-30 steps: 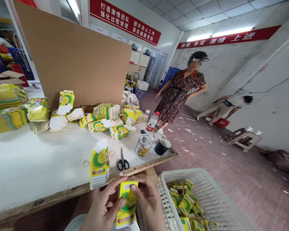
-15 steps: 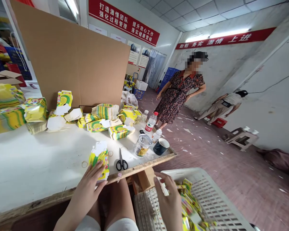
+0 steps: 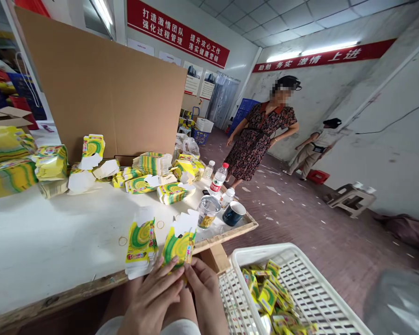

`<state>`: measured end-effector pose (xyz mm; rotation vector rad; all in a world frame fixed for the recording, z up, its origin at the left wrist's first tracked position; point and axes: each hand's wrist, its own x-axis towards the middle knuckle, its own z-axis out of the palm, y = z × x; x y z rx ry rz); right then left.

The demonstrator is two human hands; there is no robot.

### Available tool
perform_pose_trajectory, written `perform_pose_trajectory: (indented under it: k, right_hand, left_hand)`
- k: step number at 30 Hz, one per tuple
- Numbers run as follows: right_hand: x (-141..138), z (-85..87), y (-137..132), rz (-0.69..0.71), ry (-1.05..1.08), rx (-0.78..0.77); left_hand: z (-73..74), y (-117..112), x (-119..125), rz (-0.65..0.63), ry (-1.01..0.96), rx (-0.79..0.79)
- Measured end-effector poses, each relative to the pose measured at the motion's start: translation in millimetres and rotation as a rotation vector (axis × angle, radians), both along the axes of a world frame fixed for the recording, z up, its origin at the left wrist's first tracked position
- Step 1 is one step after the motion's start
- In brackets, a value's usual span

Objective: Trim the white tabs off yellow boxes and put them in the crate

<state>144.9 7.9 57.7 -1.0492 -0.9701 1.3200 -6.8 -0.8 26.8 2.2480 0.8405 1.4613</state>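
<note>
Over the table's front edge, a flat yellow-and-green carton (image 3: 178, 244) with white flaps is in both my hands. My left hand (image 3: 152, 298) lays its fingers across the carton's lower face. At the lower right corner, my right hand (image 3: 206, 291) pinches the carton. Just left of it, a small stack of the same flat cartons (image 3: 139, 239) lies on the white table (image 3: 73, 242). The held carton covers most of the scissors. To the right of my hands stands a white plastic basket (image 3: 310, 274) with several folded yellow cartons (image 3: 268, 295) inside.
A glass jar (image 3: 208, 211), a dark mug (image 3: 234, 213) and a red-capped bottle (image 3: 219, 179) stand at the table's right corner. Bundled cartons (image 3: 153, 163) line the back before a cardboard sheet (image 3: 118, 93). Two people stand beyond; stools (image 3: 351, 197) are at right.
My left hand has left the stack and moved right with a flat carton. My right hand has come from the basket to that carton. The far person has straightened up.
</note>
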Motion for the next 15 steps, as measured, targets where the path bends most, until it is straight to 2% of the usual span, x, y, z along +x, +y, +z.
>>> perform_pose_trajectory:
  k: [3,6,8,11,15]
  right_hand:
    - [8,-1.6,-3,-0.038,-0.027,0.015]
    - [8,-9.6,-6,-0.032,-0.047,0.048]
    - [5,-19.0,-8,-0.03,-0.027,0.062]
    - [-1,-34.3,-9,-0.023,0.003,0.077]
    - [-4,-43.2,-9,0.0,0.011,0.082]
  left_hand:
    - [-2.3,-4,7,0.029,-0.257,-0.228]
    - [-1.4,-3,5,0.085,-0.63,-0.598]
    - [-0.3,-1,2,0.076,-0.783,-0.828]
    - [3.9,1,0,0.004,-0.913,-1.071]
    - [18.5,-6,5,-0.183,-1.043,-1.252]
